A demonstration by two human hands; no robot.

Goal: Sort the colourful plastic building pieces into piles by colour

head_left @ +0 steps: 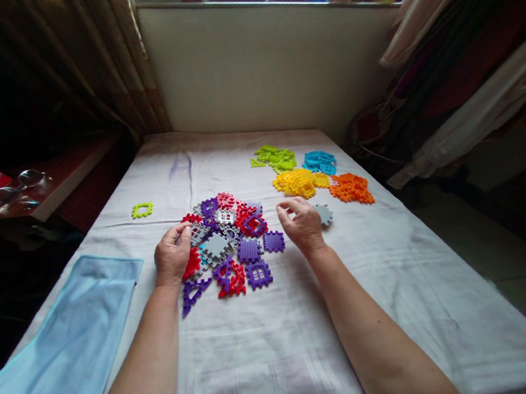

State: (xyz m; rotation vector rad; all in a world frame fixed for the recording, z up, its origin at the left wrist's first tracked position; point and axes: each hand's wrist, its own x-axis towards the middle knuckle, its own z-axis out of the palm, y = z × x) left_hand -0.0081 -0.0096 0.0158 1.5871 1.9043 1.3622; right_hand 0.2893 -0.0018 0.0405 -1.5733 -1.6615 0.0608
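Note:
A mixed pile of purple, red and grey plastic pieces (216, 247) lies in the middle of the cloth-covered table. My left hand (172, 253) is at the pile's left edge, its fingers bent together by a grey piece; what they hold, if anything, is hidden. My right hand (300, 221) hovers right of the pile, fingers curled with thumb and fingertips near each other; I cannot make out anything between them. A grey piece (325, 215) lies just beyond it. Sorted heaps stand farther back: green (276, 158), blue (320, 163), yellow (296, 183) and orange (351, 189).
A single lime-green frame piece (142, 210) lies at the table's left. A light blue cloth (77, 343) covers the left edge. Glasses (26, 183) rest on a side desk. A wall and window sill (264, 4) border the back; clothes hang at the right.

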